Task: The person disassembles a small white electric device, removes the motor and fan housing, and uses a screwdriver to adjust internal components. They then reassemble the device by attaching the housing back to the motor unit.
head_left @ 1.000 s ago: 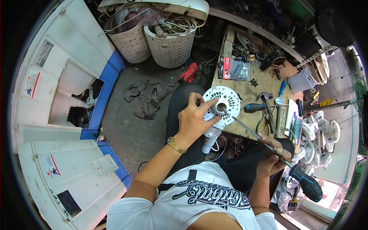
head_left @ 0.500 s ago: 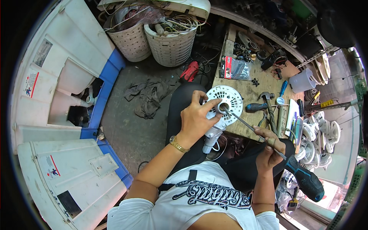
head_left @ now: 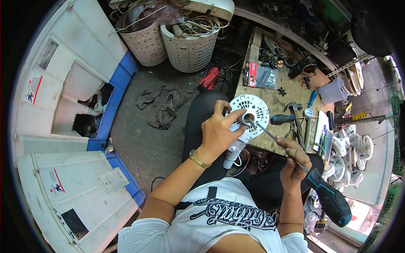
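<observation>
A white, round, slotted fan motor housing (head_left: 260, 105) rests at my knee by the workbench edge. My left hand (head_left: 220, 131) is closed on its near left side, fingers and thumb around the raised central collar. Below the disc hangs a grey-white neck piece (head_left: 233, 154) with a white cable. My right hand (head_left: 295, 161) grips the shaft of a long screwdriver (head_left: 330, 199), whose black and blue handle sticks out behind toward the lower right. The shaft's tip reaches into the collar's opening, so its very end is hidden.
On the wooden workbench (head_left: 253, 96) lie a hammer (head_left: 295, 110), a blue-black screwdriver (head_left: 282, 119), a plastic packet (head_left: 265, 76) and a pale bucket (head_left: 332, 90). White fan parts (head_left: 339, 162) hang at right. Perforated baskets (head_left: 190, 52) and a dark rag (head_left: 163, 103) are on the floor.
The screwdriver's handle has swung slightly left and down, and my right hand has shifted a little with it. The tip stays in the collar; my left hand keeps its hold.
</observation>
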Available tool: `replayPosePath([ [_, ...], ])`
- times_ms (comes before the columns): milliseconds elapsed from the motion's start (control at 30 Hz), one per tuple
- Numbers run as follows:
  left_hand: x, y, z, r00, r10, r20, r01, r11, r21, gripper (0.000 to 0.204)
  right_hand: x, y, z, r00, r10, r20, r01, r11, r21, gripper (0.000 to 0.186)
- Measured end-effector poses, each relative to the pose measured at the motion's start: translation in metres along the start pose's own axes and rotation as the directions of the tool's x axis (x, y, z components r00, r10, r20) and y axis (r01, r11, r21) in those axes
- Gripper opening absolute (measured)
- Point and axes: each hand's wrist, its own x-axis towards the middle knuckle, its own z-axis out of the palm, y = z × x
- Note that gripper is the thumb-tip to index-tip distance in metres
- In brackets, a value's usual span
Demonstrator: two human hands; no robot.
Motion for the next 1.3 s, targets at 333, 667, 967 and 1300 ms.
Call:
replayPosePath([
  [333, 0.000, 0.001, -0.002, 1.000, 0.005, 0.001, -0.005, 1.000, 0.014, 0.044, 0.006, -0.002, 0.003, 0.999, 0.015, 0.033, -0.014, 1.000, -0.012, 0.015],
  [667, 0.000, 0.004, -0.005, 0.999, -0.032, 0.026, 0.032, 0.999, 0.013, 0.040, 0.022, -0.009, -0.001, 0.975, 0.067, 0.214, -0.029, 0.984, -0.178, 0.028],
  [967, 0.000, 0.003, -0.004, 0.999, -0.032, 0.007, 0.032, 0.999, 0.035, 0.041, 0.021, 0.007, 0.014, 0.964, 0.230, 0.129, -0.262, 0.767, 0.586, 0.020],
  [1300, -0.001, 0.004, -0.005, 0.999, -0.047, 0.014, 0.047, 0.998, 0.048, 0.041, 0.017, 0.003, 0.020, 0.952, 0.306, 0.004, -0.239, 0.732, 0.638, 0.017],
])
